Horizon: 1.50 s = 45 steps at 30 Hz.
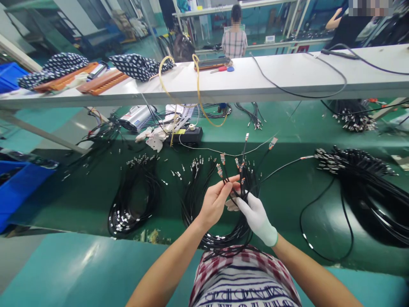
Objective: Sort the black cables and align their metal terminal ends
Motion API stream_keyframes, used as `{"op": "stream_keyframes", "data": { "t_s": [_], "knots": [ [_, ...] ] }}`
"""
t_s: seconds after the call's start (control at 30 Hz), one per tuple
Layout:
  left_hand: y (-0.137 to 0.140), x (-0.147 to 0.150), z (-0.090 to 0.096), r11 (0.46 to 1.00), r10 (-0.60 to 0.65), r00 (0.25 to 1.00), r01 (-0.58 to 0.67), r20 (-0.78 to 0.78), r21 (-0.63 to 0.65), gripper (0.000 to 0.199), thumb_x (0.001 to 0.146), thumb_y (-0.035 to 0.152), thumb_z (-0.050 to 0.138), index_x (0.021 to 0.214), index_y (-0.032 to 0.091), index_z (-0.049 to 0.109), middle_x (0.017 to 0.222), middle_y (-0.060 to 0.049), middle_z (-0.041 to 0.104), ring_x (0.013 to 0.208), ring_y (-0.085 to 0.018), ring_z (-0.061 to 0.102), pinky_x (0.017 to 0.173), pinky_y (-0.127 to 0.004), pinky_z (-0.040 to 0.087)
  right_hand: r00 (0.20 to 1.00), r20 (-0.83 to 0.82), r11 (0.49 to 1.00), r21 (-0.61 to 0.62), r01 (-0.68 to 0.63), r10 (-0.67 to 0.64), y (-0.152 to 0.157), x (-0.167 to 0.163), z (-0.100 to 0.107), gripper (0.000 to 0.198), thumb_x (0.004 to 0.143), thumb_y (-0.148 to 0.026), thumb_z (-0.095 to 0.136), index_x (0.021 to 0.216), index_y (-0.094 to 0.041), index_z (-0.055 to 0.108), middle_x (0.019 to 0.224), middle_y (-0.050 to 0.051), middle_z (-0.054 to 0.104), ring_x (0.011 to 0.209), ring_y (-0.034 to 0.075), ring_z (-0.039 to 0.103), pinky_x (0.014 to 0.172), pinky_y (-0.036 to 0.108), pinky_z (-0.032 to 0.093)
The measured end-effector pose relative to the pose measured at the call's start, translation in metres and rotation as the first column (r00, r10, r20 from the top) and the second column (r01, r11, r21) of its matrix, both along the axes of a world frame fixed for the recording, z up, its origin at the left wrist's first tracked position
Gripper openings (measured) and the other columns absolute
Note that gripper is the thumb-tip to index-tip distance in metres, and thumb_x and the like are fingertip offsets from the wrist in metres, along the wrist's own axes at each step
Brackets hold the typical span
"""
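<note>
My bare left hand (214, 204) pinches a few thin black cables just below their metal-tipped ends. Close beside it, my right hand (257, 217), in a white glove, is closed around several more black cables (242, 172). Their ends fan upward, showing small silvery connectors with orange wires. Beneath both hands lies a looped bundle of black cables (191, 204) with white labels along its near curve. The fingertips of the two hands nearly meet, and some of the right fingers are hidden behind cables.
Another looped cable bundle (116, 213) lies left on the green bench (79, 192). A thick cable pile (367, 183) covers the right side. A black power strip (188, 135) sits at the back under a white shelf (223, 87). A blue bin (22, 183) stands far left. Two people are beyond.
</note>
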State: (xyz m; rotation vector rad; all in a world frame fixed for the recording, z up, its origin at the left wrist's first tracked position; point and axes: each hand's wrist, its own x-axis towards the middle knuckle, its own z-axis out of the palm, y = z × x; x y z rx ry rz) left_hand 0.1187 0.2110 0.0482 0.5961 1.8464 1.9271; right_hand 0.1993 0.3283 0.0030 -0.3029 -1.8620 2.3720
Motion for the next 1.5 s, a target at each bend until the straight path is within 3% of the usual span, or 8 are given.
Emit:
{"op": "stream_keyframes", "data": {
  "t_s": [0.17, 0.4, 0.67, 0.83, 1.0, 1.1, 1.27, 1.5],
  "knots": [
    [-0.002, 0.003, -0.004, 0.991, -0.065, 0.992, 0.052, 0.104, 0.120, 0.040, 0.097, 0.043, 0.046, 0.121, 0.018, 0.067, 0.108, -0.009, 0.071, 0.100, -0.021, 0.064, 0.089, -0.030, 0.047, 0.993, 0.004, 0.986, -0.116, 0.118, -0.118, -0.002, -0.002, 0.000, 0.031, 0.082, -0.041, 0.070, 0.104, -0.020, 0.064, 0.101, 0.005, 0.068, 0.087, 0.021, 0.068, 0.076, 0.036, 0.060],
    [-0.002, 0.006, -0.001, 0.980, -0.019, 0.988, -0.012, 0.155, 0.197, 0.041, 0.096, 0.044, 0.046, 0.118, 0.016, 0.068, 0.105, -0.011, 0.070, 0.101, -0.024, 0.062, 0.092, -0.036, 0.046, 0.966, -0.064, 0.964, 0.076, 0.255, -0.251, -0.001, 0.001, -0.003, 0.022, 0.079, -0.035, 0.073, 0.094, -0.020, 0.066, 0.094, 0.005, 0.068, 0.089, 0.020, 0.064, 0.086, 0.036, 0.053],
    [0.000, 0.009, 0.016, 0.997, 0.044, 0.996, -0.048, -0.081, -0.055, 0.033, 0.094, 0.040, 0.052, 0.109, 0.020, 0.073, 0.104, -0.008, 0.063, 0.097, -0.019, 0.056, 0.091, -0.029, 0.043, 0.945, -0.088, 0.935, 0.137, 0.326, -0.316, -0.008, -0.005, 0.000, 0.022, 0.072, -0.032, 0.079, 0.085, -0.021, 0.064, 0.082, 0.003, 0.068, 0.074, 0.018, 0.063, 0.070, 0.032, 0.054],
    [-0.004, 0.009, 0.011, 0.999, 0.044, 0.999, -0.044, -0.022, -0.012, 0.034, 0.093, 0.042, 0.053, 0.107, 0.017, 0.073, 0.104, -0.008, 0.065, 0.095, -0.019, 0.059, 0.089, -0.030, 0.045, 0.921, -0.213, 0.874, 0.303, 0.379, -0.325, -0.001, -0.003, 0.000, 0.010, 0.084, -0.031, 0.068, 0.088, -0.022, 0.069, 0.087, 0.005, 0.067, 0.081, 0.019, 0.063, 0.074, 0.032, 0.052],
    [-0.003, 0.007, 0.013, 0.986, 0.143, 0.990, -0.144, 0.021, 0.080, 0.036, 0.094, 0.043, 0.051, 0.108, 0.016, 0.071, 0.107, -0.009, 0.068, 0.096, -0.020, 0.062, 0.091, -0.032, 0.046, 0.972, -0.158, 0.885, 0.408, 0.226, -0.176, 0.007, 0.004, 0.004, 0.011, 0.086, -0.031, 0.064, 0.086, -0.020, 0.067, 0.082, 0.004, 0.065, 0.076, 0.018, 0.062, 0.073, 0.031, 0.051],
    [0.001, 0.007, 0.018, 0.995, 0.097, 0.995, -0.096, -0.033, 0.027, 0.034, 0.093, 0.043, 0.053, 0.088, 0.014, 0.069, 0.094, -0.008, 0.067, 0.089, -0.018, 0.060, 0.086, -0.030, 0.046, 0.985, -0.142, 0.900, 0.409, 0.153, -0.103, 0.007, 0.006, 0.009, 0.011, 0.086, -0.030, 0.064, 0.086, -0.020, 0.065, 0.082, 0.003, 0.065, 0.077, 0.018, 0.061, 0.074, 0.030, 0.051],
    [0.004, 0.007, 0.011, 0.965, 0.149, 0.976, -0.178, 0.161, 0.190, 0.039, 0.095, 0.050, 0.047, 0.072, 0.018, 0.046, 0.058, 0.005, 0.033, 0.052, -0.008, 0.035, 0.050, -0.020, 0.035, 0.993, -0.094, 0.910, 0.402, 0.099, -0.066, 0.010, 0.006, 0.011, 0.019, 0.091, -0.034, 0.056, 0.084, -0.017, 0.062, 0.078, 0.003, 0.062, 0.072, 0.015, 0.057, 0.070, 0.027, 0.047],
    [0.004, 0.016, 0.013, 0.997, -0.008, 0.997, 0.015, 0.079, -0.082, 0.034, 0.082, 0.043, 0.069, 0.103, 0.016, 0.066, 0.066, 0.004, 0.038, 0.056, -0.007, 0.031, 0.051, -0.020, 0.028, 0.999, -0.044, 0.904, 0.427, 0.022, -0.004, 0.006, 0.003, 0.008, 0.025, 0.095, -0.040, 0.051, 0.093, -0.018, 0.063, 0.091, 0.004, 0.066, 0.085, 0.018, 0.060, 0.080, 0.030, 0.046]
  ]
}}
